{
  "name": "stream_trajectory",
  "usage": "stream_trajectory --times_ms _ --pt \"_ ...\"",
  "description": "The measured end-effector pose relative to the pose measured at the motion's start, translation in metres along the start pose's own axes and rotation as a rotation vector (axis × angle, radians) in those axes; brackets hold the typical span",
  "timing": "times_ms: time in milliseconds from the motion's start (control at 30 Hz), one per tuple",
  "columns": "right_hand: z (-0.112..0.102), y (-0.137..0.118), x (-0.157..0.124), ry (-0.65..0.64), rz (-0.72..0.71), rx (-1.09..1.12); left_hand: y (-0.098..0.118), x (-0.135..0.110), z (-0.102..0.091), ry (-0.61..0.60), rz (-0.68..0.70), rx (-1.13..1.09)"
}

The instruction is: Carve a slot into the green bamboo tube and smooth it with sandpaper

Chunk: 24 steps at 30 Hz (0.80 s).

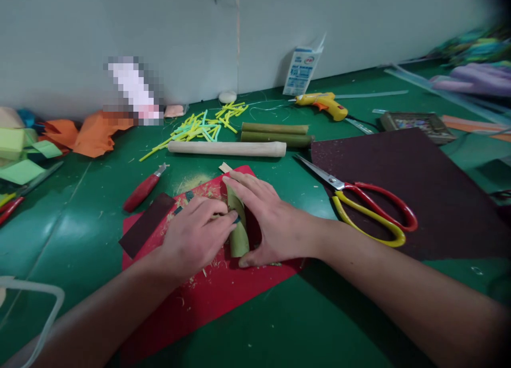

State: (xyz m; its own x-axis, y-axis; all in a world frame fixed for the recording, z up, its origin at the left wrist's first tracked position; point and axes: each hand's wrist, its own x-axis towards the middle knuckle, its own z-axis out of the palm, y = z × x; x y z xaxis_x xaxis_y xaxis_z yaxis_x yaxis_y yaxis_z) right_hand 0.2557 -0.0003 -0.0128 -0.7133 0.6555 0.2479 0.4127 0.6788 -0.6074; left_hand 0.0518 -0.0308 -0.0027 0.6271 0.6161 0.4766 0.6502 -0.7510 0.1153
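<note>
A short piece of split green bamboo lies on a red sheet dusted with pale shavings. My right hand steadies it, fingers at its far end and thumb by its near end. Pressed against the bamboo's left side is my left hand, fingers closed. A small dark edge shows under its fingertips; what it grips is mostly hidden. Left of that hand a dark sandpaper strip rests partly on the red sheet. Beyond it lies a red-handled carving knife.
Scissors with red and yellow handles lie on a dark sheet at right. Behind are a pale bamboo stick, green bamboo lengths, yellow-green strips and a yellow glue gun. Orange paper sits at left.
</note>
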Motion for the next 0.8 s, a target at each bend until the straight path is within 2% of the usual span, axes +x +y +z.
stream_trajectory --times_ms 67,200,367,500,600,800 --pt "0.000 0.000 0.001 0.009 -0.015 -0.013 0.008 0.001 -0.002 0.014 0.072 0.028" --pt "0.000 -0.001 0.003 0.004 -0.036 -0.011 0.010 -0.002 -0.003 -0.014 0.187 -0.087" --pt "-0.001 -0.001 0.004 -0.005 -0.031 -0.003 -0.001 -0.002 -0.004 0.009 0.164 -0.070" --pt "-0.002 -0.001 0.004 -0.026 -0.047 0.000 -0.001 -0.003 -0.006 -0.038 0.218 -0.158" --pt "-0.002 -0.001 0.004 -0.034 -0.039 0.005 -0.002 -0.003 -0.005 -0.031 0.196 -0.125" --pt "-0.002 -0.001 0.005 -0.063 -0.074 0.011 -0.002 -0.003 -0.006 -0.048 0.237 -0.161"
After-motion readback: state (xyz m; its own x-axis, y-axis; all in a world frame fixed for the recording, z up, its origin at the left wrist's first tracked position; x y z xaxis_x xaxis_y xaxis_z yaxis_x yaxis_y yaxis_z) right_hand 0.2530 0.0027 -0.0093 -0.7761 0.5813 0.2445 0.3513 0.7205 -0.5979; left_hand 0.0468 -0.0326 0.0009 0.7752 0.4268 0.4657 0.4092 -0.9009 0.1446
